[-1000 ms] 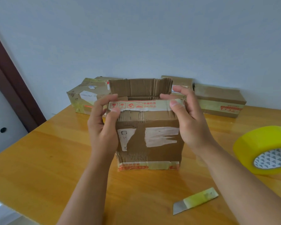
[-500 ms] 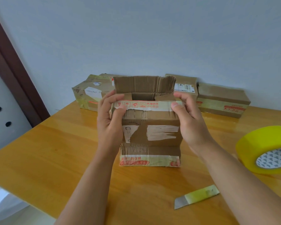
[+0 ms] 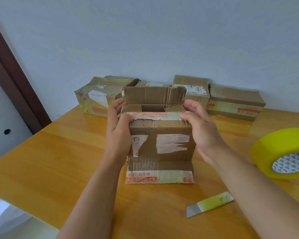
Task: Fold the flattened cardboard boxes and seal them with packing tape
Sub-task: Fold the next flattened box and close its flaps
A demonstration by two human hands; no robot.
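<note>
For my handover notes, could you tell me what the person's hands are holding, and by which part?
Both hands grip the open cardboard box at its upper corners: left hand at the left, right hand at the right, thumbs on the taped front flap.

Cardboard box: brown, torn white label patches, pale tape bands with red print. Tape roll: yellow, core in grey-and-white triangle pattern. Cutter: yellow-green body, grey blade. Table: honey-orange wood. Wall: pale blue-grey.
</note>
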